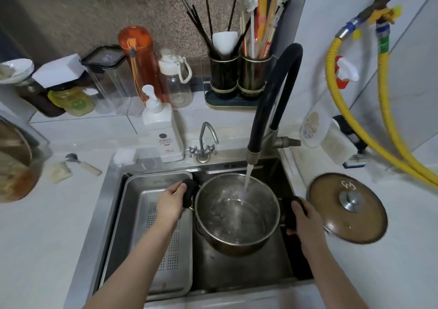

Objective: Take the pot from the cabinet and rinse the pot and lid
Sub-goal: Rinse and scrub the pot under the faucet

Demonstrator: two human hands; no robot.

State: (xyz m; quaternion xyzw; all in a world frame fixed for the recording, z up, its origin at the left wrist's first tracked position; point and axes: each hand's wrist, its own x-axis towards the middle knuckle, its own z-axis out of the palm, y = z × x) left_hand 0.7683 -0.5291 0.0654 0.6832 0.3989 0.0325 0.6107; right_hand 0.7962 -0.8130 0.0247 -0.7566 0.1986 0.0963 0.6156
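Observation:
A steel pot [220, 218] with two black handles hangs in the sink [239, 270], tilted slightly. My left hand [171, 201] grips its left handle and my right hand [305, 221] grips its right handle. Water runs from the black faucet [272, 90] into the pot, where a little has pooled at the bottom. The brown glass lid [331, 216] with a steel knob lies flat on the counter to the right of the sink.
A perforated steel drain tray [139, 204] fills the sink's left half. A white soap pump bottle [163, 131] and a small tap [205, 142] stand behind the sink. Bottles, jars and utensil holders [239, 78] line the back wall. Yellow hoses [379, 128] hang at right.

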